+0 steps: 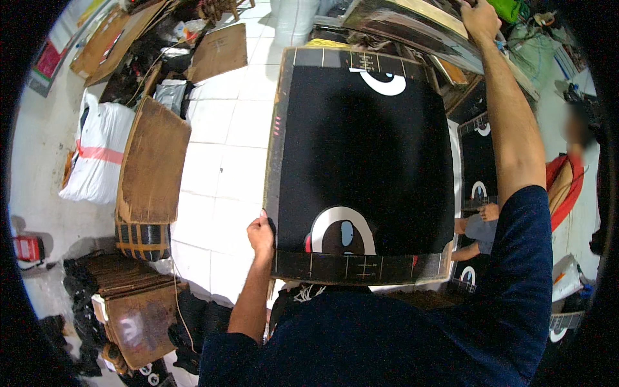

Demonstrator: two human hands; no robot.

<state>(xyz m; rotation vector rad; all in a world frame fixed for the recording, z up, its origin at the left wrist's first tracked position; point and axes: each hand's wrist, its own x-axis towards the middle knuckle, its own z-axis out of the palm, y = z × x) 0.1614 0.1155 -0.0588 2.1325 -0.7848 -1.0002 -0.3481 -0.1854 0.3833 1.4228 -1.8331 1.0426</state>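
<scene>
The floor, of white tiles, runs down the left of centre. Over the centre of the frame lies a large dark board, with pale line marks along its upper and lower strips. A black cloth covers most of it. At the upper right, a wood-edged frame is slanted beyond the board's far end. A brown cardboard sheet stands at the left, beside a white sack with a pink band.

The right hand is at the frame's upper-right end; its fingers are partly hidden, so I cannot tell how they close. The left hand is at the board's lower-left edge, its fingers drawn narrow and holding that edge. Smaller are the two eye-shaped prints on the cloth, one upper, one lower.
</scene>
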